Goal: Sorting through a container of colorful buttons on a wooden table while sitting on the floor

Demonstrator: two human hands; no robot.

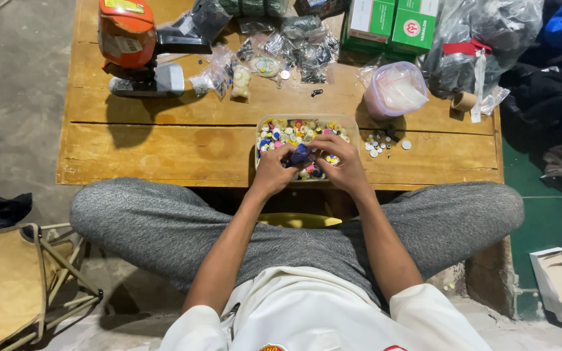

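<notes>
A clear plastic tub (352,127) full of several small coloured buttons sits at the near edge of a low wooden table (183,140). My left hand (273,170) and my right hand (341,162) meet over the tub's near half. Between the fingers of both hands is a small dark blue piece (300,154); what it is I cannot tell. Both hands are closed around it, thumbs and fingertips pinching. My crossed legs in grey trousers lie under the table edge.
An orange and grey machine (131,45) stands at the back left. Clear bags of small dark parts (307,49), a lidded round tub (395,90), green boxes (391,26), a tape roll (464,101) and loose white buttons (378,144) surround the tub. A folding stool (14,279) is at my left.
</notes>
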